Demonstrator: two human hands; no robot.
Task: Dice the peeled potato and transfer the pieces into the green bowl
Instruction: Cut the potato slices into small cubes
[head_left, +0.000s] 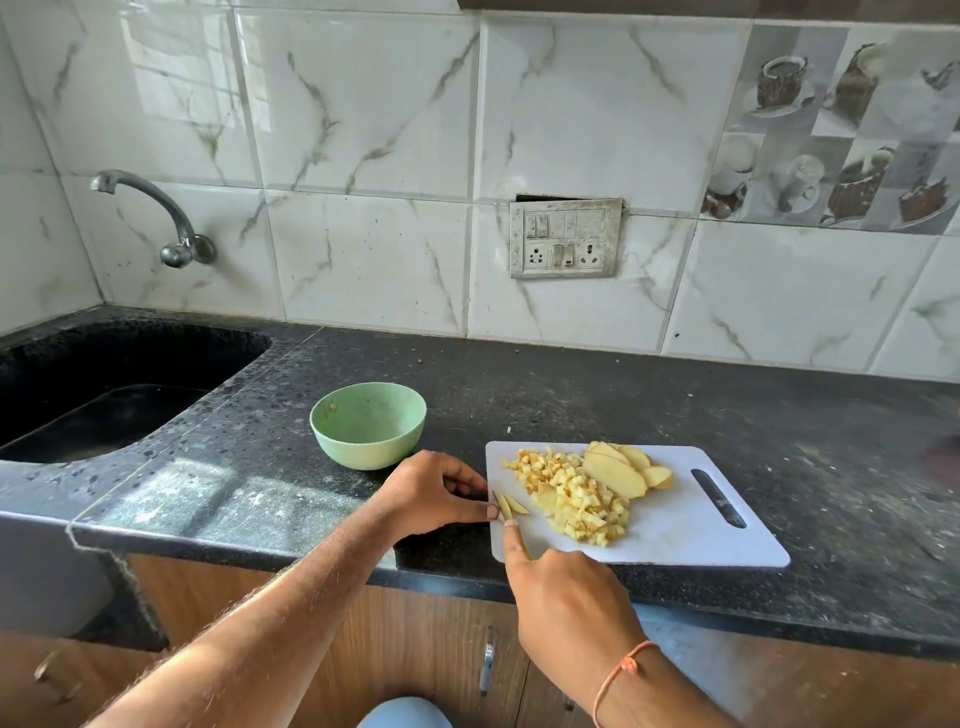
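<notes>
my right hand (563, 592) grips a knife, pointer finger straight along it, blade mostly hidden | my left hand (439, 491) pinches two thin potato sticks (509, 505) pointing near-to-far, at the white board's (685, 525) left edge | one diced pile (571, 493) right of them, a few slices (628, 467) behind | one green bowl (369, 425) far left

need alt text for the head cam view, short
Two hands cut potato strips at the left end of a white cutting board: the left hand steadies them, the right hand holds a mostly hidden knife. Diced potato and slices lie on the board; a green bowl stands beside it.
</notes>
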